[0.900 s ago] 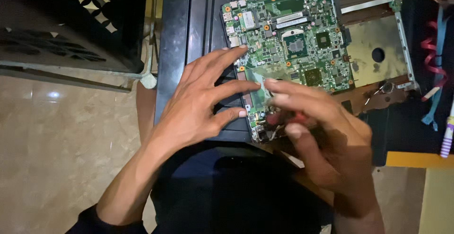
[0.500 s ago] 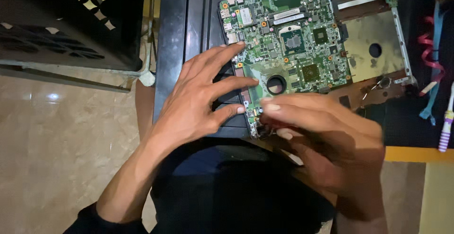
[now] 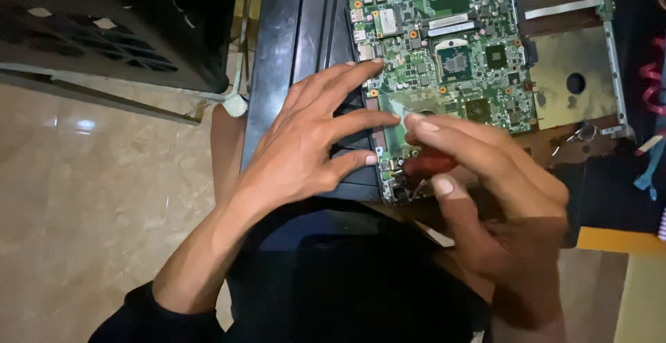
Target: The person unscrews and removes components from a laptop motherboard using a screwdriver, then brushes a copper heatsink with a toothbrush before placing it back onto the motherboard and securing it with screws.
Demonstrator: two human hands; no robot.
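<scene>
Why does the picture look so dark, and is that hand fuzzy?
Head view: dim light, deep shadow over the lap; the right hand is motion-blurred, the left hand sharper; the green circuit board shows clearly; a small glare spot sits on the floor tiles.

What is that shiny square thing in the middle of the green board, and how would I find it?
Start at the green circuit board lying in the dark open laptop shell. Just above the right hand, near the board's centre, sits a square processor chip. Its glossy dark centre in a pale frame is larger than the small black chips around it.
</scene>
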